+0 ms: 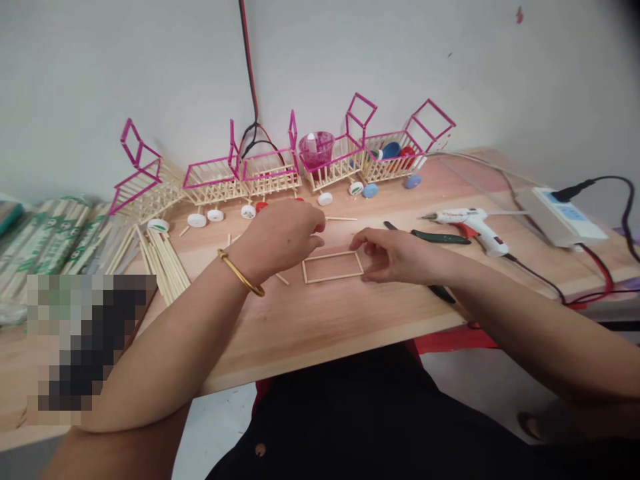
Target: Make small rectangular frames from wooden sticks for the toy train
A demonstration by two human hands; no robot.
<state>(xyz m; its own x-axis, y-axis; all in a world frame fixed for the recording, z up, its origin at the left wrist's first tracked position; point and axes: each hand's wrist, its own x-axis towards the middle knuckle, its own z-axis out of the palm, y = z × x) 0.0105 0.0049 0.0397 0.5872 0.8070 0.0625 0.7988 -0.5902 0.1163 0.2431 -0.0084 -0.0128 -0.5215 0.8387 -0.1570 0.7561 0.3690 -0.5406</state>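
Observation:
A small rectangle of thin wooden sticks (pixel 333 267) lies flat on the wooden table. At its right end is my right hand (pixel 395 257), with a curled finger at the far corner and the thumb at the near one, gripping it across the short side. Above the rectangle's left end hovers my left hand (pixel 283 237), a gold bangle on its wrist. Its fingers curl toward the thumb, and anything between them is hidden. Just beyond it lies a loose stick (pixel 343 219). Green-handled pliers (pixel 440 237) rest behind my right hand, partly covered by it.
Several stick-built carts (pixel 215 180) with magenta rims and bottle-cap wheels line the wall; one holds a purple cup (pixel 317 153). A white glue gun (pixel 473 223) and a power strip (pixel 563 217) with cables sit right. Loose sticks (pixel 163 260) and bagged sticks (pixel 63 233) lie left.

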